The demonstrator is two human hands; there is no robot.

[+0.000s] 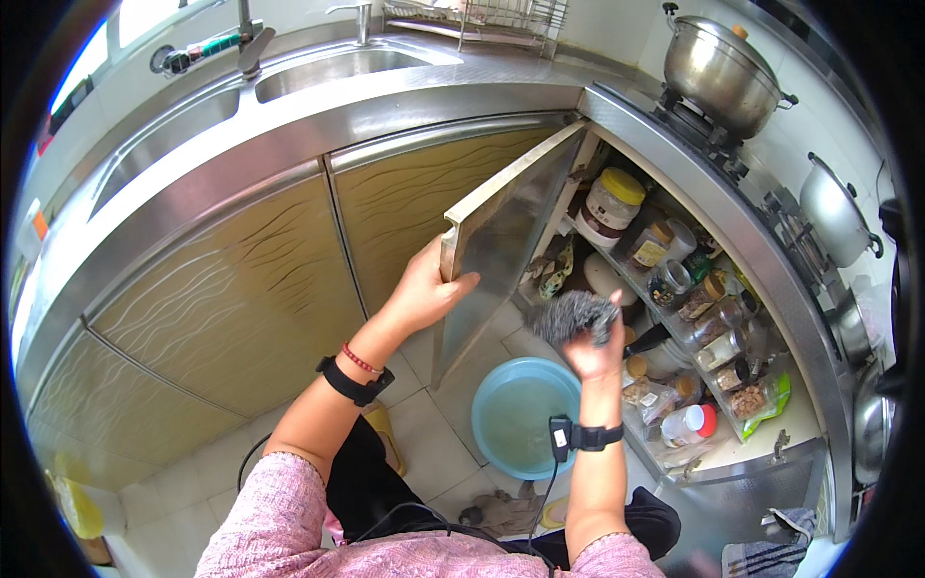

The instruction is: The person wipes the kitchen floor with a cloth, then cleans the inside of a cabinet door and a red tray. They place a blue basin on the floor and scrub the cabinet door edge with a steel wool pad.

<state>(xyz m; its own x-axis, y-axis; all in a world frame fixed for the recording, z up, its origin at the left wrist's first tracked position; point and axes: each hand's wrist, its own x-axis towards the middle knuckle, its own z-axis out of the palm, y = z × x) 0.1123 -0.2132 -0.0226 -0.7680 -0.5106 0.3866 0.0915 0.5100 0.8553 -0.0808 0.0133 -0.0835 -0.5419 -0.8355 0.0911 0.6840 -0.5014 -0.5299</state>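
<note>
My left hand (pixel 433 285) grips the free edge of a cabinet door (pixel 506 209), which stands swung out from its frame, its inner face turned to the right. In my right hand (pixel 598 347) is a dark grey cloth (pixel 571 316), blurred, held between that door and the cabinet shelves. Below the hands a round light-blue basin (pixel 480 412) with cloudy water stands on the tiled floor.
Shelves in the cabinet hold a jar with a yellow lid (pixel 613 206) and several smaller jars. A second door (pixel 751 498) hangs open at lower right. A crumpled brown cloth (pixel 502 511) lies on the floor. A steel pot (pixel 719 76) stands on the stove.
</note>
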